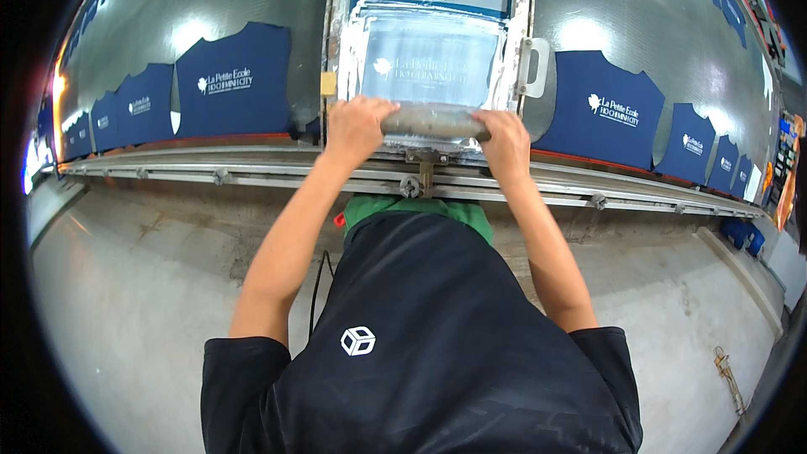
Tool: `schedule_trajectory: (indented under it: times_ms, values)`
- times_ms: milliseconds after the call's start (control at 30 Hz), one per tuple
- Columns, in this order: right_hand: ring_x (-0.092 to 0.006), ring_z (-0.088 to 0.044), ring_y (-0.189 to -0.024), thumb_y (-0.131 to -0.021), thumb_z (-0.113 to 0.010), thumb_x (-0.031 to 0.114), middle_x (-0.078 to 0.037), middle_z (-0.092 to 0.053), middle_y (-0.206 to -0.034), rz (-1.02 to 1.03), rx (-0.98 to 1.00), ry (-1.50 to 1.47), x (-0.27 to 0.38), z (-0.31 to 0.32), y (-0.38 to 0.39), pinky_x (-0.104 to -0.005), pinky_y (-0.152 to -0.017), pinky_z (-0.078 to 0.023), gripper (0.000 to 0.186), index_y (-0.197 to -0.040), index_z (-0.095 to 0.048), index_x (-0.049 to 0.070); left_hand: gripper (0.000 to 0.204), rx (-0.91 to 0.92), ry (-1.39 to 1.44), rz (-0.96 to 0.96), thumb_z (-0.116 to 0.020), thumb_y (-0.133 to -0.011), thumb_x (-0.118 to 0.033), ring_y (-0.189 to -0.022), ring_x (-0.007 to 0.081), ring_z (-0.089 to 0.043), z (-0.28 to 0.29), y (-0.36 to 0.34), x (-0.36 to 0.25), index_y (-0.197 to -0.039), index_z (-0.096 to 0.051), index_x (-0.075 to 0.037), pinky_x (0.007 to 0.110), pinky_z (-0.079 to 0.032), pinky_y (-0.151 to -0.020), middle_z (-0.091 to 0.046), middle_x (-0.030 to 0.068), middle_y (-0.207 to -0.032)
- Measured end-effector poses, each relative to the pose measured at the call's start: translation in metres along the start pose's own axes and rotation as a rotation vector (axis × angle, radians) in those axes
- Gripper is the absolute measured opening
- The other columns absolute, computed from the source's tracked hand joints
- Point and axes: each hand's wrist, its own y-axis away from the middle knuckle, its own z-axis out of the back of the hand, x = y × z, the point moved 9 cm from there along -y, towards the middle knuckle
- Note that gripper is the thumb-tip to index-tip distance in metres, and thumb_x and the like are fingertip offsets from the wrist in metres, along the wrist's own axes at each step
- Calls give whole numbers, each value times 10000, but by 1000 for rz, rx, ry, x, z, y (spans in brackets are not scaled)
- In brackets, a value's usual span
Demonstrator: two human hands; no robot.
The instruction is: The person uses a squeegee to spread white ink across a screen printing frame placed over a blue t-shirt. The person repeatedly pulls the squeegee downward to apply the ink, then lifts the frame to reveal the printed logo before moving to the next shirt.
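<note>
A screen-printing squeegee (433, 123) with a thick, worn grey handle lies crosswise at the near end of a printing screen (429, 38). My left hand (356, 129) is closed around its left end, and my right hand (505, 143) grips the right end. White ink smears the screen's mesh and borders, and a pale leaf-and-lettering design shows through the middle. A blue band crosses its far part. The squeegee's blade is hidden beneath the handle and my fingers.
Navy garment panels with white prints lie along the long table, such as one on the left (239, 113) and one on the right (601, 139). A metal rail (294, 178) runs along the table's near edge. A metal side handle (539, 67) sticks out from the screen frame.
</note>
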Motion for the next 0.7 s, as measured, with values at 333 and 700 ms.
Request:
schedule_trajectory:
  times_ms: [333,700]
  values:
    - [-325,-718,-949,-800,-789,40,-148,-761,-983,-59,389,-111,20,28,-53,-414,-856,-561,239,-1039,-778,55,457,374,92,90,-672,-790,-93,-1026,298,-718,32,-31,15,-1218,-751,-230,449,-547,-895,-771,82,-1087]
    - [-361,-705,-969,-778,-822,82,-153,-752,-988,-98,171,41,-36,7,-112,-454,-864,-556,276,-1042,-743,62,242,158,16,78,-715,-818,-205,-871,326,-733,11,-114,36,-1035,-805,-265,480,-568,-788,-770,83,-911]
